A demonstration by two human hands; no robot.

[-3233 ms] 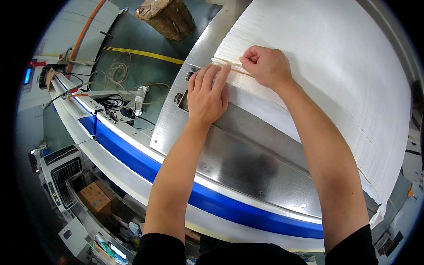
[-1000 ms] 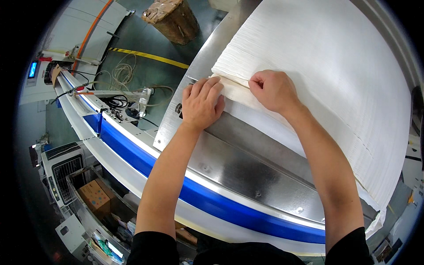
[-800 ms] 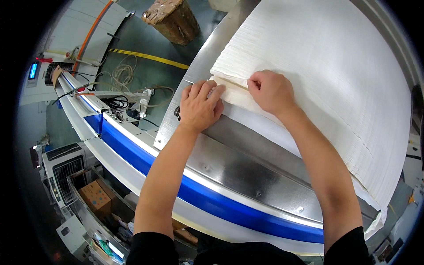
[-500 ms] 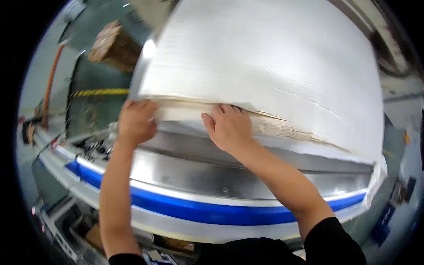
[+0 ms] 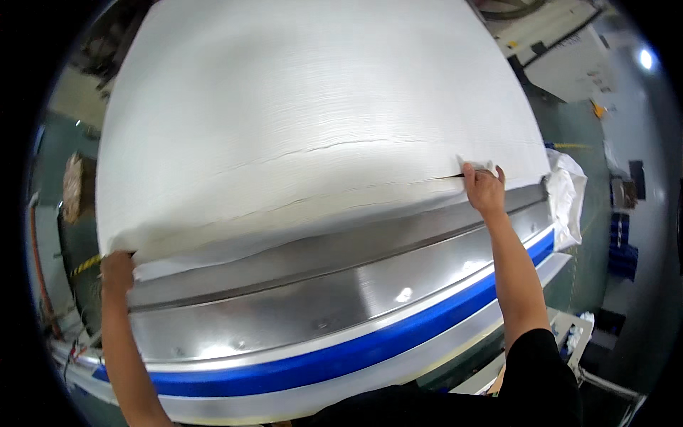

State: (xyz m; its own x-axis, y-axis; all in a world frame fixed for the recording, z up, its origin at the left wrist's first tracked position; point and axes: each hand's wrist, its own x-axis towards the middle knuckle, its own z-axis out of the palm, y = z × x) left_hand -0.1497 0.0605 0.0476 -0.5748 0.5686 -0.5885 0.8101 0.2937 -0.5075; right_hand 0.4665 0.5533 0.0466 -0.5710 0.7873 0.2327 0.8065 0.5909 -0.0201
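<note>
A wide white sheet (image 5: 306,85), creased across its width, covers the broad surface in front of me. Its near edge bends down in a loose fold above a bare metal strip (image 5: 398,235). At the near left corner, my left hand (image 5: 117,272) is closed on that edge, its fingertips partly hidden under the material. Toward the right end, my right hand (image 5: 486,191) grips the same edge, thumb and fingers curled over a fold with a small dark gap beside them. Between my hands the edge hangs slightly slack.
A blue band (image 5: 341,370) and a pale rail run along the machine's near side. Crumpled white material (image 5: 565,196) hangs at its right end. A brown wrapped bundle (image 5: 77,186) stands on the floor at left; blue bins (image 5: 623,249) are at far right.
My right hand has moved from the middle of the edge toward its right end. My left hand remains at the left end. The hands are farther apart, and the view has turned.
</note>
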